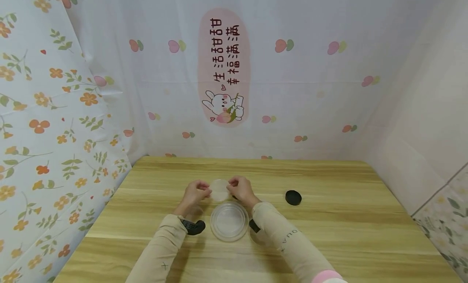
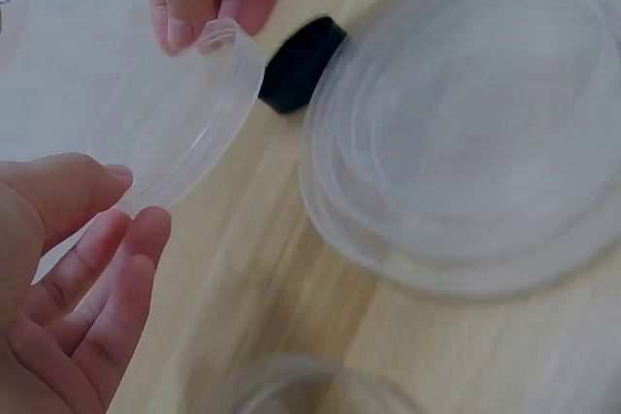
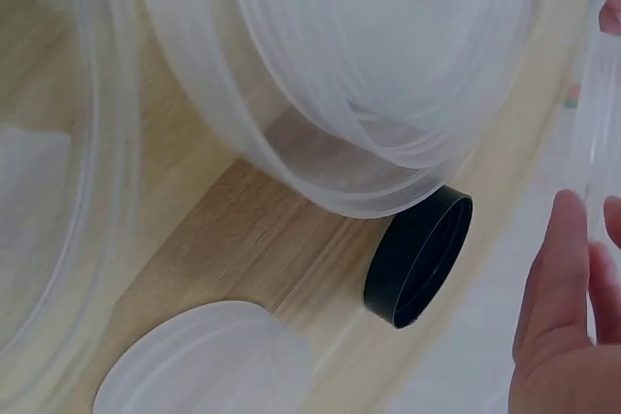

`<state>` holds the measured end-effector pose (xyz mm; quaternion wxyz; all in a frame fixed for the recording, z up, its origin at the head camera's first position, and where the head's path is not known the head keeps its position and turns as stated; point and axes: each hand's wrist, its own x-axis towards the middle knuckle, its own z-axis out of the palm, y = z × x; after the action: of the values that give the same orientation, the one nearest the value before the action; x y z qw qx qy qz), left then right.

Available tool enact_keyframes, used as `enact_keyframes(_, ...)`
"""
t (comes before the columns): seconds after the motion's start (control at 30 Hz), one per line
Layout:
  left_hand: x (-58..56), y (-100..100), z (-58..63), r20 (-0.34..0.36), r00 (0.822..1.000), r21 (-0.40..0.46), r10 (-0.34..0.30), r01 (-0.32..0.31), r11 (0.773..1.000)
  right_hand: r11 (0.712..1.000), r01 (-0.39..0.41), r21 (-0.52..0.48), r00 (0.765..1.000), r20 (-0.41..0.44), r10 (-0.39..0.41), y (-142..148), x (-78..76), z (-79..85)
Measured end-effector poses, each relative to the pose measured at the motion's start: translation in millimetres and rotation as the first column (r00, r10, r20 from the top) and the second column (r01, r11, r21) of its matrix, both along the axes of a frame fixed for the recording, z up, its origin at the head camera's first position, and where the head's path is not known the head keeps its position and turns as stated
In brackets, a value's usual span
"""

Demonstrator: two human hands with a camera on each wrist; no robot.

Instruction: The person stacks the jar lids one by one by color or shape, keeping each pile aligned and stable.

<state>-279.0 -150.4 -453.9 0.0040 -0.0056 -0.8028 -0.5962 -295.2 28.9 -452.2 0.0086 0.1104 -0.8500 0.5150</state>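
A small translucent round plastic lid [image 1: 219, 190] is held up between both hands, over the back part of the table. My left hand [image 1: 197, 191] pinches its left rim between thumb and fingertips, and my right hand [image 1: 242, 189] pinches the opposite rim. In the left wrist view the lid [image 2: 184, 113] is tilted, its thin raised edge showing. Just in front of the hands lies a stack of clear round lids [image 1: 229, 222], smaller rounds on a wider one. Beside that stack, close to the right hand, a black round cap [image 2: 303, 65] stands on the table.
Another black cap [image 1: 293, 197] lies to the right on the wooden table [image 1: 347, 234]. Clear round pieces sit below the left wrist [image 1: 195, 213] and below the right forearm [image 1: 258, 236]. A whitish disc [image 3: 209, 366] shows in the right wrist view. Patterned cloth [image 1: 310, 92] hangs behind the table.
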Motion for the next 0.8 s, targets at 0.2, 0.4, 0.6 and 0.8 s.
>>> enact_keyframes(0.2, 0.5, 5, 3.7, 0.020, 1.000, -0.009, -0.008, 0.008, 1.000, 0.999, 0.032, -0.004, 0.999, -0.032, -0.032, 4, 2.6, 3.0)
enact_keyframes(0.4, 3.1, 9, 11.0, 0.036, 0.998, -0.063, -0.053, 0.055, 0.996, 1.000, 0.010, -0.028, 1.000, -0.012, -0.010, 11, 4.1, 1.7)
enact_keyframes(0.6, 8.7, 11, 15.3, 0.036, 0.990, -0.108, -0.134, 0.138, 0.985, 0.999, -0.036, 0.000, 0.999, -0.004, 0.036, 18, 8.6, 4.6)
enact_keyframes(0.8, 13.9, 12, 15.9, 0.037, 0.977, -0.159, -0.212, 0.215, 0.964, 0.997, -0.063, 0.042, 0.998, 0.025, 0.062, 23, 14.1, 6.5)
